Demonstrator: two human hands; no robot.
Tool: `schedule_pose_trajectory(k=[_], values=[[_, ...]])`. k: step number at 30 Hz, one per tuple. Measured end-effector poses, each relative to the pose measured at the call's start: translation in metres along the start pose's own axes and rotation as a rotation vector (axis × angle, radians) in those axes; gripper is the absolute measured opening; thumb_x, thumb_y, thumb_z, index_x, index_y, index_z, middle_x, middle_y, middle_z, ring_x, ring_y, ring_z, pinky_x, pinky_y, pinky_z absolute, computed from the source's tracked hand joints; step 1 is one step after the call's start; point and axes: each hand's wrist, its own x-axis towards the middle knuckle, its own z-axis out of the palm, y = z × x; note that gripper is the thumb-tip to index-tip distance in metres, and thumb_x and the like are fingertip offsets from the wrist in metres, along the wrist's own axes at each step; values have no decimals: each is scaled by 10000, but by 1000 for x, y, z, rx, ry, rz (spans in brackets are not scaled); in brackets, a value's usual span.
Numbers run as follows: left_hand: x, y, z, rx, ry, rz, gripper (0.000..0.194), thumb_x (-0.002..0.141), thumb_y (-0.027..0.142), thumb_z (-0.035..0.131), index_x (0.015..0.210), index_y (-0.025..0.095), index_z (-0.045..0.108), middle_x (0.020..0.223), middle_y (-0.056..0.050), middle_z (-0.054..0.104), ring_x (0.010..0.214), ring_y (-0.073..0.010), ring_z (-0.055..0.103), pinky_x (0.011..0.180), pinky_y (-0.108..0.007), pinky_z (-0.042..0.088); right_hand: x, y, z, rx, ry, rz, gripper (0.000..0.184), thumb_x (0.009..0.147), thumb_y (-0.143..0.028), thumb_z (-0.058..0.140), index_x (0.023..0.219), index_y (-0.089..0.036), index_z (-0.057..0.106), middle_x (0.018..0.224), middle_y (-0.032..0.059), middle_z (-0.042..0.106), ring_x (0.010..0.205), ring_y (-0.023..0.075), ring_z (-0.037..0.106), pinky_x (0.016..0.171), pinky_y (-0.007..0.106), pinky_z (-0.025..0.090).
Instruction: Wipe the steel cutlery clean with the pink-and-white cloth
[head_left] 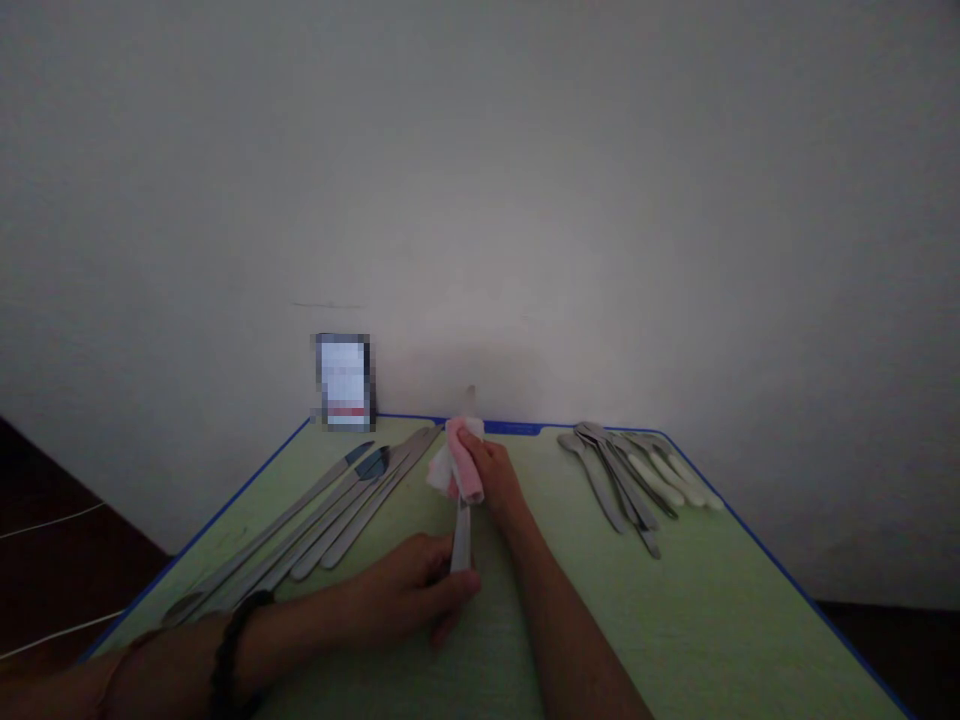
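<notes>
The knife (461, 548) is over the middle of the green surface (600, 640), its handle toward the person and its tip rising past the far edge, in front of the wall. A pink and white cloth (465, 465) is folded around its middle. The left hand (431, 590) is closed on the handle, thumb along it, and the right hand (491, 470) grips the cloth around the knife, fingers closed. To the left, several long pieces of metal cutlery (345, 515) lie fanned out at a slant, some touching or overlapping; their exact kinds are hard to tell in the dim light. The left forearm passes over the near ends of some, with a dark bracelet (236, 650) at the wrist. To the right, well apart from the knife, spoons (592, 475) and other metal pieces lie in an overlapping bunch, and beside them are several white handles (664, 480). At the far left of the surface a phone (345, 385) stands upright near the wall (480, 200), its lit screen pixelated. The surface has a blue rim (780, 570). Dark floor (45, 510) shows at lower left, crossed by pale lines.
</notes>
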Motion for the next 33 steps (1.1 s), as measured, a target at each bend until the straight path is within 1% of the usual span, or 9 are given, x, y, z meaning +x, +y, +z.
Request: schedule_pose_trajectory(k=[6,10,15,18,21,24,30,33], values=[[0,4,1,-18,-11,-21,422,902,514,414,662,170,465,525,41,465,479,-82,417,467,-175,332,-1,-2,0,-65,-6,-29,458,718,-584,476,509,-180,430,495,-37,350,484,81,299,451,240,228],[0,4,1,3,-6,-29,414,904,500,413,661,170,468,524,41,471,483,-82,427,474,-173,339,-3,-5,0,-70,-10,-19,468,714,-590,476,499,-176,436,482,-40,344,480,80,292,451,239,229],[0,5,1,14,-3,-31,420,902,511,404,662,172,464,525,39,472,476,-82,418,467,-176,334,-1,-4,-1,16,25,-3,444,702,-577,507,526,-170,486,509,-21,417,508,98,344,477,244,267],[-1,9,1,13,-9,-48,413,895,516,409,668,175,460,524,41,463,472,-84,408,460,-179,328,0,-4,-4,59,52,9,435,727,-558,503,558,-160,552,532,7,480,552,120,404,504,245,309],[-2,13,1,44,-9,-59,401,896,495,409,663,173,464,522,39,462,471,-86,409,460,-181,323,1,-5,-5,51,65,21,434,747,-543,502,569,-157,591,536,21,513,574,131,437,517,242,329],[-2,13,1,58,-14,-43,400,901,480,405,654,171,464,527,36,464,475,-85,416,462,-178,325,1,-4,-4,28,65,27,445,732,-556,507,558,-152,574,523,5,485,549,120,411,508,246,312],[-2,10,0,34,-30,-5,408,908,491,405,668,167,471,529,36,469,477,-82,424,462,-173,331,0,-1,0,11,35,25,449,686,-589,520,517,-176,463,497,-34,396,492,88,335,471,245,254],[-3,8,0,23,-33,-1,419,909,507,405,673,167,470,543,34,475,482,-80,425,462,-170,332,0,-1,0,18,33,28,455,676,-598,521,519,-176,458,493,-36,390,479,84,328,462,243,251]])
